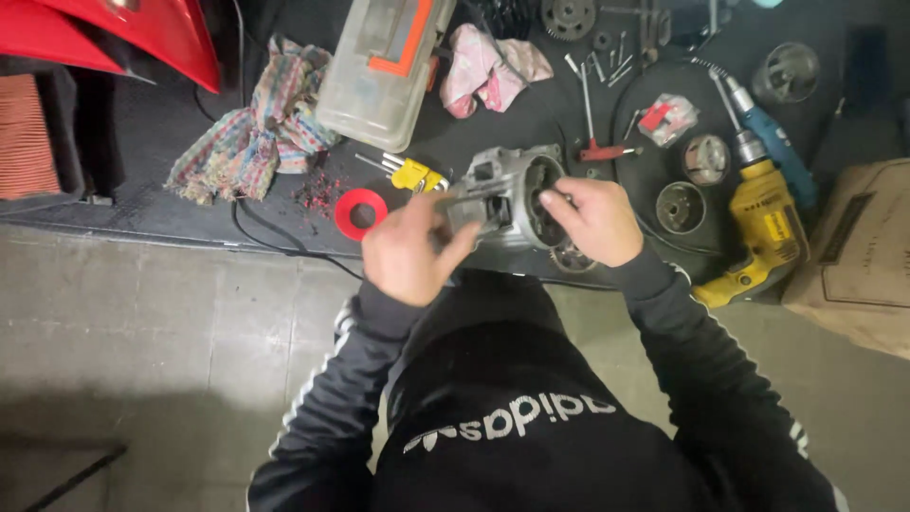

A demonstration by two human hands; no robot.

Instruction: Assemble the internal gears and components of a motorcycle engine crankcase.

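Both hands held a grey metal casing [507, 194] just above the near edge of a black mat [142, 123] spread on the concrete floor [142, 332]. The left hand [409, 251] was closed around the casing's left end, thumb across the front and fingers curled behind. The right hand [595, 220] gripped the right side, its fingertips hooked into the casing's round opening. A small gear [572, 256] lay partly hidden under the right hand, close below the casing. Just left of the casing lay a yellow hex-key set [414, 173], and near it a red ring [361, 212] beside a scatter of red crumbs [318, 192]. A checked rag [256, 133] sat further left, touching a clear plastic case [384, 62] with an orange latch; a pink cloth [488, 68] lay just right of that case. To the right of the hands stood two round metal cups [681, 207], and beyond them a yellow drill [763, 232] and a blue tool [773, 137]. A red-handled T-wrench [597, 142] lay behind the casing. A cardboard box [858, 256] stood at the far right, and a red panel [142, 33] showed at the upper left.
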